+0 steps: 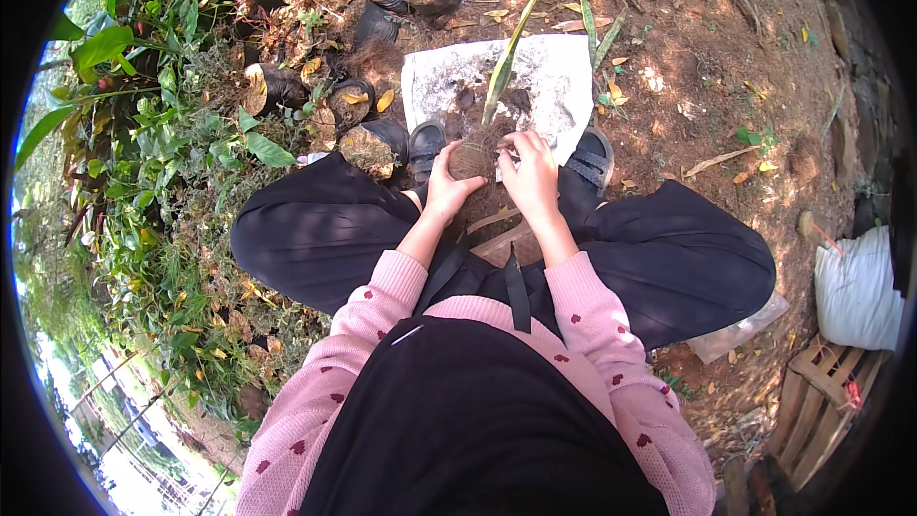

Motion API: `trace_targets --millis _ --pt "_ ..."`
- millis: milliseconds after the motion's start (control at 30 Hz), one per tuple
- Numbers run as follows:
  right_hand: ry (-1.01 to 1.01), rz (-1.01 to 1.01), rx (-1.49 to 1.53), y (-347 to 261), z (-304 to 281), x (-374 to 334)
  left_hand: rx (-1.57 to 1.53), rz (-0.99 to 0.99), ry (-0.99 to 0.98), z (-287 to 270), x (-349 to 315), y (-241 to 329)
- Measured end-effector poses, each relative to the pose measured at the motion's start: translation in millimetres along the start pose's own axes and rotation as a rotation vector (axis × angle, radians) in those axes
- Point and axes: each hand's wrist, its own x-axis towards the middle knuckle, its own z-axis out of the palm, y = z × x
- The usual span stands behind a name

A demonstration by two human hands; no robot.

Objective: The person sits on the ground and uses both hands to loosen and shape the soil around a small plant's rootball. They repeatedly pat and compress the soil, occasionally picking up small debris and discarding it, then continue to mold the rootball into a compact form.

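A round brown ball wrapped in coarse fibre (468, 161) sits between my hands, low over the ground in front of me. My left hand (445, 188) cups its left side, thumb along the near edge. At its right my right hand (531, 175) has its fingers bent and closed near the fibre; what they pinch is too small to make out. A long green leaf with pale edges (508, 59) stands up just beyond the ball; its base is hidden in loose brown fibre. Beneath lies a white sack (565, 86) smeared with dark soil.
My sandalled feet (589, 159) flank the sack's near edge. Black plant bags (373, 24) and leafy plants (220, 148) crowd the left. Cut leaves (600, 33) lie on brown soil at the far right. A wooden crate (821, 392) and a full white sack (858, 287) stand at right.
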Motion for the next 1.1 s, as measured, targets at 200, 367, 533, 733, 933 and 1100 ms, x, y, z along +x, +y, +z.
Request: trace_targets --millis 200,367,533,733,933,1100 --pt "-0.036 0.026 -0.091 -21 13 -3 0.227 0.115 0.086 1 -6 15" --pt "-0.079 0.0 -0.181 -23 30 -5 0.311 0.137 0.117 0 -8 18" --pt "-0.139 0.066 -0.162 -10 47 -13 0.418 0.127 0.149 -1 -8 19" --pt "-0.245 0.24 -0.027 16 51 -13 0.457 -0.032 0.108 -2 -6 12" --pt "-0.232 0.289 0.056 38 43 -9 0.121 -0.18 0.037 -3 0 -15" --pt "-0.198 0.215 0.073 17 23 -1 0.305 -0.064 0.061 2 -3 7"
